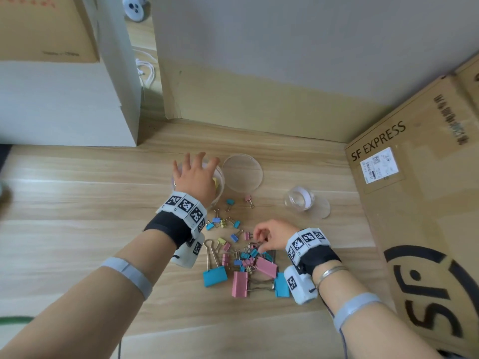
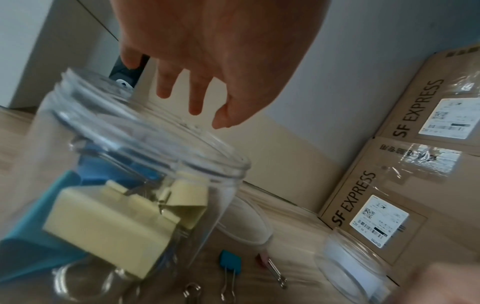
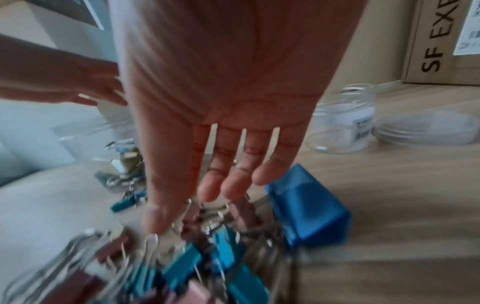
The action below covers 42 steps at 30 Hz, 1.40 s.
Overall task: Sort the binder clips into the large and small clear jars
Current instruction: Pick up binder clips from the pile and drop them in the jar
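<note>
My left hand (image 1: 197, 172) (image 2: 194, 90) hovers open over the mouth of the large clear jar (image 1: 220, 183) (image 2: 228, 185) and holds nothing. Inside the jar lie big yellow clips (image 2: 109, 222) and blue ones. My right hand (image 1: 264, 242) (image 3: 179, 205) reaches down into the pile of binder clips (image 1: 243, 257) (image 3: 182, 267); its fingers are loosely extended and touch the small clips, with none visibly held. Big blue (image 1: 214, 275) (image 3: 306, 209) and pink (image 1: 239, 283) clips lie in the pile. The small clear jar (image 1: 299, 199) (image 3: 342, 127) stands uncapped to the right.
The large jar's lid (image 1: 242, 174) lies just right of that jar, and the small lid (image 1: 322, 209) (image 3: 426, 127) beside the small jar. SF Express cardboard boxes (image 1: 414, 190) wall off the right side. A white box (image 1: 64, 104) stands at the back left on the wooden floor (image 1: 77, 203).
</note>
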Motion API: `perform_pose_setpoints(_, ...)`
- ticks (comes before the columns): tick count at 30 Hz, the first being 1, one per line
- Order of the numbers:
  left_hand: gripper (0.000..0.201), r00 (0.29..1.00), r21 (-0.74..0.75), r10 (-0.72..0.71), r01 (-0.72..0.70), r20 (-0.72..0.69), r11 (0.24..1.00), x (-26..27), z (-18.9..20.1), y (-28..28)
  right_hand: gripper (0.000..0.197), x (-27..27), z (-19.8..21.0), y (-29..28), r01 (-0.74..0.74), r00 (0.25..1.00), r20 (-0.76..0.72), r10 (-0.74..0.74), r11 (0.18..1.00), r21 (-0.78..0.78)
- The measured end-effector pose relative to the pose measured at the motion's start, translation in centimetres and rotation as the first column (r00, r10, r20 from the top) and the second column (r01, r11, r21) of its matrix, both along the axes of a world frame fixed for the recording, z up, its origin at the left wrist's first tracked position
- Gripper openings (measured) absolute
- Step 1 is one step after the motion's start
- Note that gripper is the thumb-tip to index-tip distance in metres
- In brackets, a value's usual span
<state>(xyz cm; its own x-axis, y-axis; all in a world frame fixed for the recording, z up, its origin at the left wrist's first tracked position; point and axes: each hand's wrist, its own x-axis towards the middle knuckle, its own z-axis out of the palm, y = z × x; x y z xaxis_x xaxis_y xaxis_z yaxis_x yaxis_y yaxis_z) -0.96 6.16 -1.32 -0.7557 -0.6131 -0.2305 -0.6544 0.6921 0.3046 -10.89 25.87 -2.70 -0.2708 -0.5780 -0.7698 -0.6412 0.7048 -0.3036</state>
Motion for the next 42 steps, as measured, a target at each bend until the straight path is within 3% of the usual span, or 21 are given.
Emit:
perform_pose_setpoints(9, 0.052, 0.996, 0.043, 0.083, -0.082, -0.031, 0.996, 0.9, -1.0, -0.9, 0.052, 1.1, -0.3, 1.8, -0.358, 0.924, -0.102, 0.369, 0.927, 0.111)
perform_pose_setpoints(14, 0.051, 0.996, 0.059, 0.084, -0.083, -0.030, 0.995, 0.9, -1.0, -1.1, 0.045, 1.1, -0.8, 1.9, -0.415, 0.893, -0.166, 0.419, 0.908, 0.063)
perform_pose_setpoints(19, 0.050, 0.995, 0.086, 0.093, -0.090, -0.032, 0.992, 0.8, -1.0, -1.4, 0.027, 0.9, -1.1, 1.8, -0.405, 0.900, -0.170, 0.400, 0.914, 0.007)
perform_pose_setpoints(24, 0.047, 0.992, 0.136, 0.109, -0.100, -0.057, 0.986, 0.7, -0.8, -1.8, 0.018, 0.1, -0.9, 1.2, -0.251, 0.963, -0.105, 0.248, 0.968, -0.018)
perform_pose_setpoints(28, 0.046, 0.981, 0.208, 0.162, -0.137, -0.107, 0.969, 0.6, -0.4, -2.7, 0.015, -0.3, 0.1, 0.4, -0.044, 0.994, 0.100, 0.051, 0.996, -0.073)
perform_pose_setpoints(35, 0.050, 0.972, 0.305, 0.201, -0.156, -0.124, 0.940, 0.8, -0.6, -4.4, 0.023, -2.0, 2.3, -1.5, 0.344, 0.895, 0.374, -0.244, 0.911, -0.228)
perform_pose_setpoints(39, 0.050, 0.970, 0.309, 0.200, -0.149, -0.141, 0.939, 0.9, -0.6, -4.6, 0.023, -2.1, 2.5, -2.5, 0.440, 0.830, 0.478, -0.288, 0.865, -0.243)
perform_pose_setpoints(42, 0.050, 0.969, 0.313, 0.212, -0.163, -0.127, 0.936, 1.1, -0.6, -5.0, 0.023, -2.3, 2.3, -3.4, 0.498, 0.814, 0.475, -0.335, 0.822, -0.275)
